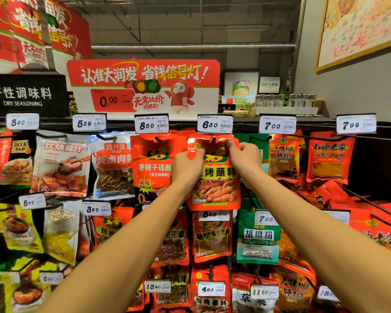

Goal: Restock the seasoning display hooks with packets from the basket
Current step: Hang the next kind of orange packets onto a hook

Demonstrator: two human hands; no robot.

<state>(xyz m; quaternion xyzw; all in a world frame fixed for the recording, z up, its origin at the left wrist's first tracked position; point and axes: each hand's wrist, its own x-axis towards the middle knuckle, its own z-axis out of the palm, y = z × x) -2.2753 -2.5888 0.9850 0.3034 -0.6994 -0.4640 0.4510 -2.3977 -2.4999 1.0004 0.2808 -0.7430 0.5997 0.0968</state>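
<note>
Both hands are pinching the top corners of a red barbecue dip seasoning packet, the left hand and right hand steadying it at the black hook under the 6.30 price tag. If its hang hole is missing the hook tip, the glossy, flat, orange-red pouch is likely to slip and drop.

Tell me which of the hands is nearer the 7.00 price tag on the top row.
Right. The right hand grips the red packet's upper right corner, just below-left of the 7.00 tag. The left hand holds the packet's left edge, farther away.
</note>
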